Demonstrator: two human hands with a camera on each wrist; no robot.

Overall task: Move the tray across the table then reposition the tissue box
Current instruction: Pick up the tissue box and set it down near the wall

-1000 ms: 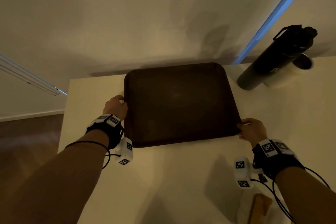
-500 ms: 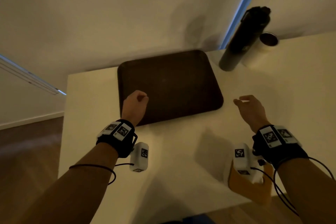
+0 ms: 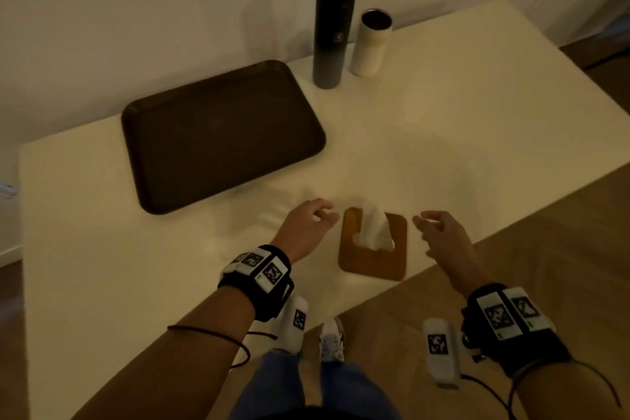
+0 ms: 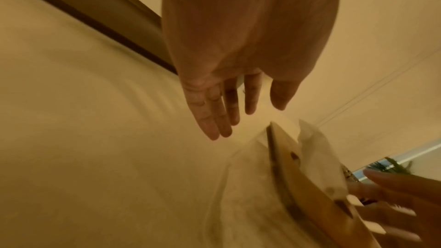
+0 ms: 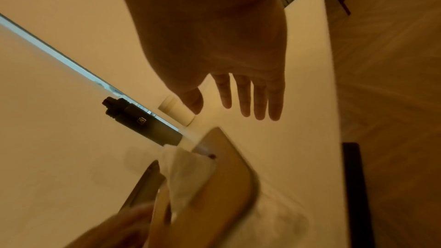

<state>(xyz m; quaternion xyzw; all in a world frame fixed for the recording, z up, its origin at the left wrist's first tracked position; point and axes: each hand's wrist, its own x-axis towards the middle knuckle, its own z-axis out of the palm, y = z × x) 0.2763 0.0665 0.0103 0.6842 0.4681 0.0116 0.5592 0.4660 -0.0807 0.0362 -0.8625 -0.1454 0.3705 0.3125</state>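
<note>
The dark brown tray [image 3: 218, 133] lies empty at the back left of the white table [image 3: 460, 119]. A tissue box with a tan wooden lid [image 3: 373, 262] [image 4: 307, 191] [image 5: 229, 180] sits at the table's near edge, a white tissue [image 3: 375, 228] sticking up from its slot. My left hand [image 3: 306, 225] [image 4: 224, 105] hovers just left of the box, fingers straight, holding nothing. My right hand [image 3: 443, 232] [image 5: 241, 97] hovers just right of it, fingers spread and empty. Neither hand touches the box.
A tall black bottle [image 3: 332, 24] [image 5: 140, 122] and a white cup [image 3: 371, 41] stand upright at the back of the table, right of the tray. Wooden floor [image 3: 545, 266] lies past the near edge. My legs and a shoe [image 3: 330, 341] show below.
Both hands let go of the tray and drew back toward me to either side of the tissue box. The left hand's fingers have uncurled. The head view swung right and down.
</note>
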